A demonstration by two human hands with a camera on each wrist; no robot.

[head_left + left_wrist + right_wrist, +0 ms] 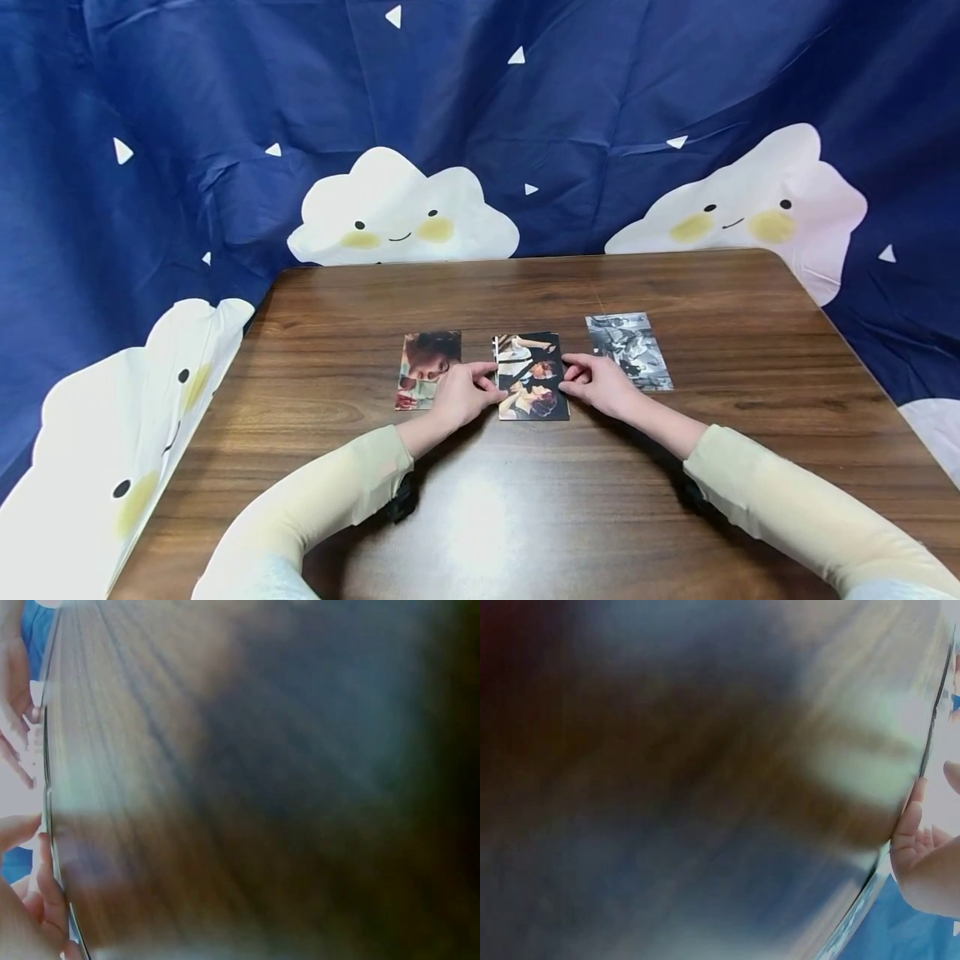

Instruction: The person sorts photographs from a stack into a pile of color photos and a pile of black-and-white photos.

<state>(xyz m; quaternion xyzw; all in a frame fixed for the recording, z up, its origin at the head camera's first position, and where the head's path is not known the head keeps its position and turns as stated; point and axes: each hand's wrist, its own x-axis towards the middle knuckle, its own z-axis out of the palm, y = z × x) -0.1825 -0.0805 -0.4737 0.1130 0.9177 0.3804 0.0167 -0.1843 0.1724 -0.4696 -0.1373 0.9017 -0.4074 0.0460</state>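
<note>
Brown tabletop (337, 317) bears a photo card (534, 379) between left hand (463, 393) and right hand (603, 383), their parted fingers (482, 367) touching opposite edges.

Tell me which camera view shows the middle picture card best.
The head view: the middle picture card lies face up between the left hand and right hand, its printed side visible. Both wrist views look nearly edge-on, giving at most a thin edge, no print.

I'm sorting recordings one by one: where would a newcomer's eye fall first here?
Most likely on the dark-blue fabric backdrop printed with smiling white clouds, filling the head view's upper part. Then on the bare left hand and right hand, at opposite edges of a rectangular colour picture card on the brown wooden table.
</note>
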